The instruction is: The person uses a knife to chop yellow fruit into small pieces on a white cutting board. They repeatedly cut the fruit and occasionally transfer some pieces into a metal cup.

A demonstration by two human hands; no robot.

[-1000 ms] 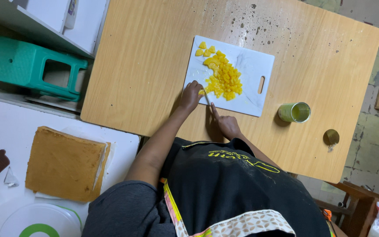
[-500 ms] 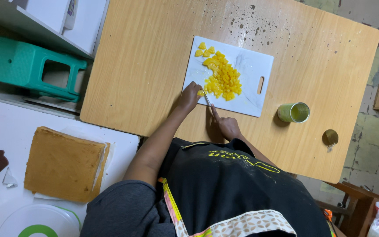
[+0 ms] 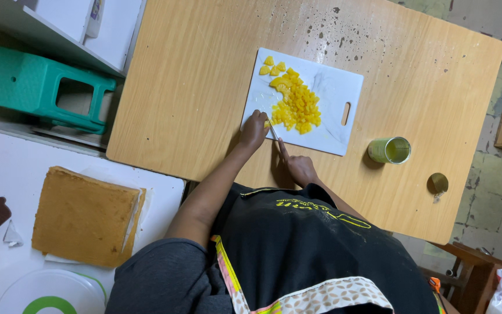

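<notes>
A white cutting board (image 3: 332, 93) lies on the wooden table (image 3: 193, 87) with a heap of diced yellow fruit (image 3: 296, 104) on it. My left hand (image 3: 254, 129) rests at the board's near left corner, its fingertips on a small yellow piece (image 3: 267, 123). My right hand (image 3: 300, 168) is just off the board's near edge and grips a knife (image 3: 275, 135). The index finger lies along the blade, which points at that piece beside my left fingers.
An open green can (image 3: 389, 150) and its lid (image 3: 438, 182) sit on the table right of the board. A teal plastic stool (image 3: 42, 87) stands at the left. A brown sheet cake (image 3: 85, 216) lies on a white surface at the lower left.
</notes>
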